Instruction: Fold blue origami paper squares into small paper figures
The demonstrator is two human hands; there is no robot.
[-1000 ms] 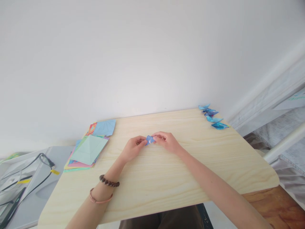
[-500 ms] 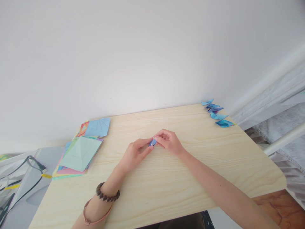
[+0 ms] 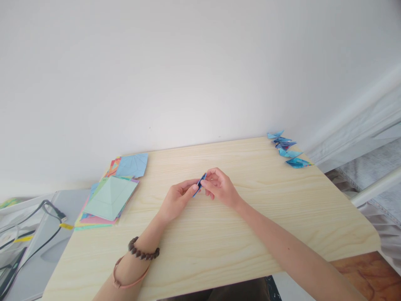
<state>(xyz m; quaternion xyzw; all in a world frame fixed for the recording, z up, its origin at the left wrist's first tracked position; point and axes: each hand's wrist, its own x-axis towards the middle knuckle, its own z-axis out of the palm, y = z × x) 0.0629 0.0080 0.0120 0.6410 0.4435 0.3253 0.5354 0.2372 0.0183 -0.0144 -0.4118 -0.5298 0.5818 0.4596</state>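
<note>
A small dark blue piece of folded paper is held over the middle of the wooden table. My left hand pinches its left side between thumb and fingers. From the right, the thumb and fingertips of my right hand close on the same paper. It stands slanted, narrow edge towards me, and parts of it are hidden by my fingers. A bead bracelet and a thin copper-coloured bangle circle my left wrist.
At the left of the table lies a stack of coloured paper sheets, with a creased blue sheet behind it. Several folded blue paper figures line the back right corner. Black cables lie left of the table; a wall stands behind.
The folded paper has turned from a flatter, lighter face to a slanted, narrow dark edge. My fingers have shifted their hold on it. The whole view has moved slightly.
</note>
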